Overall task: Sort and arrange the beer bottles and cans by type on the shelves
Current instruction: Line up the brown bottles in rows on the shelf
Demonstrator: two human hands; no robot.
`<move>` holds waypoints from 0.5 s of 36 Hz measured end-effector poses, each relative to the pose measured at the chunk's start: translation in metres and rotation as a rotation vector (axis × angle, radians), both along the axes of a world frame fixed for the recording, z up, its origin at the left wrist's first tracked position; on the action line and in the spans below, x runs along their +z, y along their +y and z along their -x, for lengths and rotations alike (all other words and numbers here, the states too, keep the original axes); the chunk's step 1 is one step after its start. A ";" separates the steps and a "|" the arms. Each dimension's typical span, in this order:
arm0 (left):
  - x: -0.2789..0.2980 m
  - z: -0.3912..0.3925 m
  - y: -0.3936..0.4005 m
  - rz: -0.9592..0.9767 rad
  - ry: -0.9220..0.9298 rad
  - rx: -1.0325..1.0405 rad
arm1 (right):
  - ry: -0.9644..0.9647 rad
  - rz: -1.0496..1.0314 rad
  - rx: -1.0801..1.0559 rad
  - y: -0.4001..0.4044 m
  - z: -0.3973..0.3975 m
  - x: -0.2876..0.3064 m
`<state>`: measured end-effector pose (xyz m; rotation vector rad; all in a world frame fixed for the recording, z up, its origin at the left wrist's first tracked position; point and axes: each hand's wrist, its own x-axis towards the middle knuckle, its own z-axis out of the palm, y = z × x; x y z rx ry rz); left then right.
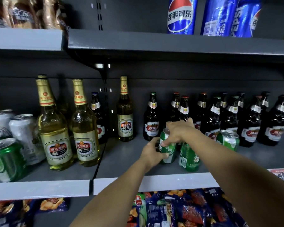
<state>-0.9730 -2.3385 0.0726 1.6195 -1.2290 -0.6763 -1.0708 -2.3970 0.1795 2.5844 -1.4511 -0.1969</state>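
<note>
On the middle shelf [170, 181] stands a green beer can [170, 150]. My left hand [152, 151] grips its side from the left, and my right hand [179, 131] curls over its top rim. A second green can [188, 158] stands touching it on the right, its top hidden under my right wrist. A third green can [228, 140] leans further right. Behind them stand several dark brown bottles [152, 118]. Three pale gold bottles [54, 128] stand to the left, with one dark bottle [97, 115] among them.
Silver cans [23, 133] and a green can [5, 161] crowd the left end of the shelf. Blue Pepsi cans [181, 15] stand on the shelf above. Snack bags [179, 210] fill the shelf below. A bare strip of shelf lies between the gold bottles and my hands.
</note>
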 end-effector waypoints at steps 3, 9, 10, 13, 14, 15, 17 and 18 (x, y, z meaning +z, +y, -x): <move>0.001 -0.013 0.005 -0.029 -0.001 0.000 | 0.019 0.022 0.019 0.007 -0.013 0.003; 0.008 -0.044 0.011 0.115 -0.081 0.499 | -0.337 0.362 0.210 0.028 -0.058 0.007; 0.013 -0.048 0.012 0.145 -0.066 0.623 | -0.426 0.346 0.248 0.032 -0.068 0.007; 0.024 -0.062 0.013 0.182 0.056 0.828 | -0.687 0.109 0.300 0.039 -0.104 0.003; 0.026 -0.068 0.011 0.172 0.106 0.860 | -0.755 0.028 0.299 0.041 -0.116 0.002; 0.027 -0.073 0.009 0.158 0.150 0.876 | -0.807 -0.034 0.301 0.042 -0.128 0.001; 0.027 -0.082 0.006 0.133 0.206 0.873 | -0.851 -0.098 0.330 0.042 -0.149 0.001; 0.026 -0.086 0.005 0.123 0.214 0.879 | -0.856 -0.112 0.340 0.042 -0.159 0.002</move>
